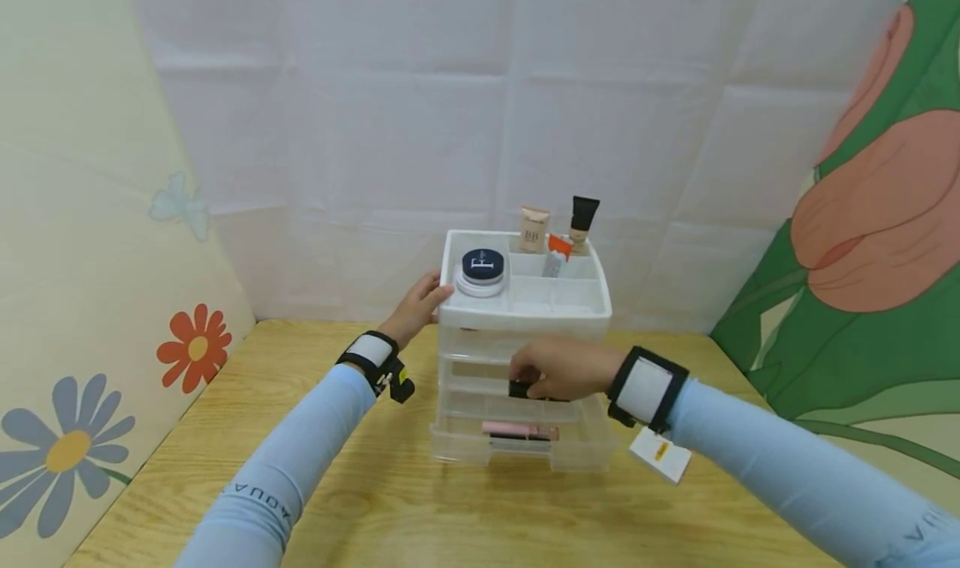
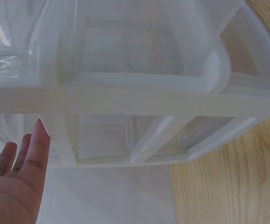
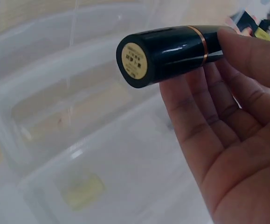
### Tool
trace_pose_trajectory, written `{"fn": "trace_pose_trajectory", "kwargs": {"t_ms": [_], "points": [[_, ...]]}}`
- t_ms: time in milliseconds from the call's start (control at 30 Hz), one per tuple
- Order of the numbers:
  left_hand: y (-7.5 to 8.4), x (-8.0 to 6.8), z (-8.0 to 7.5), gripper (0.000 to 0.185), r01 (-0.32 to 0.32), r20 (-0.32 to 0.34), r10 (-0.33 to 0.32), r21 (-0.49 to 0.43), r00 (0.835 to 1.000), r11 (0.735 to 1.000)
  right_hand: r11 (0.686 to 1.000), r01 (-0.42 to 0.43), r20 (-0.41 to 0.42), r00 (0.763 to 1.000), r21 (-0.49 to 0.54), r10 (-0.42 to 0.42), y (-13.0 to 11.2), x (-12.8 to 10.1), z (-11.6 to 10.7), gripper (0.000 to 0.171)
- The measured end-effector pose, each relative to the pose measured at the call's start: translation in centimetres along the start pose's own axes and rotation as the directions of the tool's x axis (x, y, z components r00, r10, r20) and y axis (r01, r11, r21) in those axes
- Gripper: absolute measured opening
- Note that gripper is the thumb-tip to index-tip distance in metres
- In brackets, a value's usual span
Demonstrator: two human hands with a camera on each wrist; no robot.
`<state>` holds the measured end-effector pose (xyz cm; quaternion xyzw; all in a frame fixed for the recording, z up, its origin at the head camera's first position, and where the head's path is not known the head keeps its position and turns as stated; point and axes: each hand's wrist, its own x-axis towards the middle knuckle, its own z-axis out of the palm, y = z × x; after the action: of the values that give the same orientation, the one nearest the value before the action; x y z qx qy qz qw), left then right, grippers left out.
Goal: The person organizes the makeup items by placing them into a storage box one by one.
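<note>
A clear and white plastic drawer organizer [image 1: 523, 322] stands on the table, its bottom drawer [image 1: 459, 447] pulled out. My left hand [image 1: 415, 306] touches the upper left side of the frame, thumb by the top rim. In the left wrist view its fingers [image 2: 34, 161] are extended against the side frame. Over the pulled-out drawer, my right hand [image 1: 566, 368] pinches a black lipstick tube [image 3: 172, 53] between thumb and fingers. That tube has a copper-coloured ring and a round label on its end. A pink lip gloss tube [image 1: 517, 430] lies inside the drawer.
On the organizer's top tray sit a dark-lidded round jar [image 1: 483, 266], a beige BB cream tube [image 1: 534, 228], a black-capped tube [image 1: 584, 216] and a small orange-capped tube [image 1: 558, 254]. A white box [image 1: 660, 455] lies on the wooden table [image 1: 360, 501] to the right.
</note>
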<state>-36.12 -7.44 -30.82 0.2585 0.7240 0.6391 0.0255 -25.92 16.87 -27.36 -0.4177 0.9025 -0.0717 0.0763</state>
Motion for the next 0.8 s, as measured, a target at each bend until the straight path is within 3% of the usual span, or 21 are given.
{"fn": "trace_pose_trajectory", "kwargs": {"t_ms": [267, 400, 600, 800], "points": [[0.1, 0.0, 0.1, 0.05, -0.005, 0.004, 0.005, -0.021, 1.0, 1.0, 0.996, -0.089, 0.085, 0.992, 0.01, 0.088, -0.1, 2.2, 1.6, 0.02], [0.7, -0.4, 0.2, 0.047, -0.002, 0.015, 0.003, -0.053, 1.0, 0.999, 0.996, -0.082, 0.112, 0.991, 0.034, 0.078, -0.2, 2.9, 2.4, 0.021], [2.4, -1.4, 0.7, 0.05, 0.002, 0.02, -0.001, -0.032, 1.0, 0.999, 0.995, -0.076, 0.116, 0.991, 0.068, 0.068, 0.0, 3.5, 3.3, 0.02], [2.7, -1.5, 0.8, 0.051, 0.01, 0.021, -0.009, -0.024, 1.0, 1.0, 0.991, -0.099, 0.142, 0.986, 0.095, 0.085, -0.1, 3.9, 3.8, 0.021]]}}
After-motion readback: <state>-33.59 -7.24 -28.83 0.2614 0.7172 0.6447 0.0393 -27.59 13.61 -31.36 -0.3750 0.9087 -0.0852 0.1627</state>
